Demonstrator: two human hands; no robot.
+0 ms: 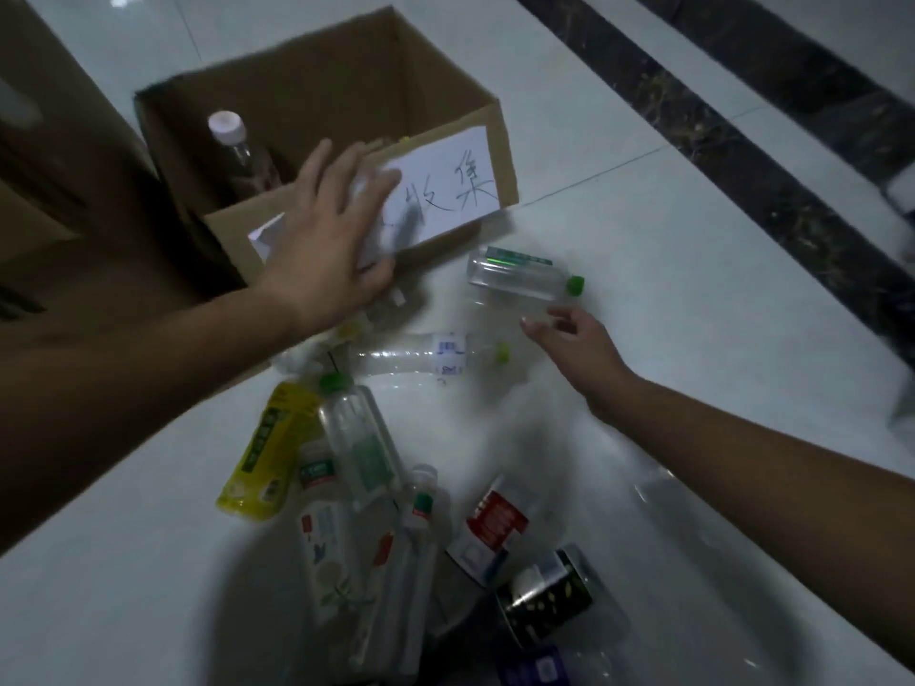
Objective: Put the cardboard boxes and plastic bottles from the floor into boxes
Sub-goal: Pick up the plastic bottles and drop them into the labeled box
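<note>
An open cardboard box with a white handwritten paper label stands on the floor; a clear bottle with a pale cap stands inside it. My left hand is in front of the box's near wall, its fingers wrapped around a blurred clear plastic bottle. My right hand hovers open, fingertips just below a clear green-capped bottle lying on the floor. Another clear bottle lies between my hands. Several more bottles, one with a yellow label, are heaped nearer to me.
A larger brown cardboard box stands at the left against the open box. The floor is pale glossy tile with dark marble strips at the upper right. A dark-labelled bottle and a red-labelled one lie in the near heap.
</note>
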